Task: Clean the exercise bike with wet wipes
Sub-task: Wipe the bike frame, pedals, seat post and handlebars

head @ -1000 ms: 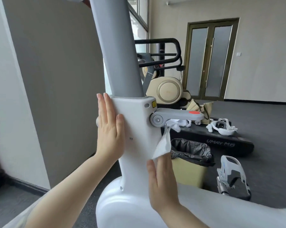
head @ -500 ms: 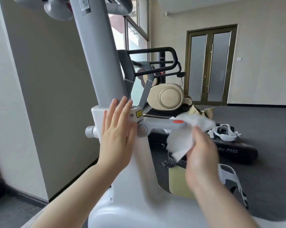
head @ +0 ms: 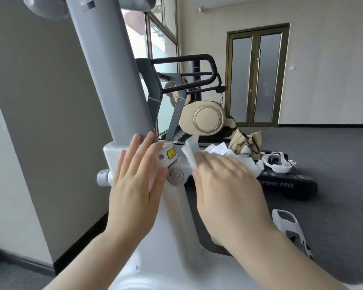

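White wet wipe [head: 190,155] apparently lies under right hand [head: 224,191].

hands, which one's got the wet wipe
The right hand has the wet wipe, pressing it on the bike's lever. The left hand rests flat and bare against the white frame.

2 hands [head: 134,185], 1 wipe [head: 190,153], 1 bike [head: 172,216] (1 pedal [head: 289,227]), 1 treadmill [head: 281,183].

The exercise bike's white frame [head: 176,216] looks like smooth, glossy plastic; its grey post [head: 111,76] is matt. The wet wipe [head: 190,152] is thin, crumpled cloth. The far floor [head: 333,147] is rough grey carpet.
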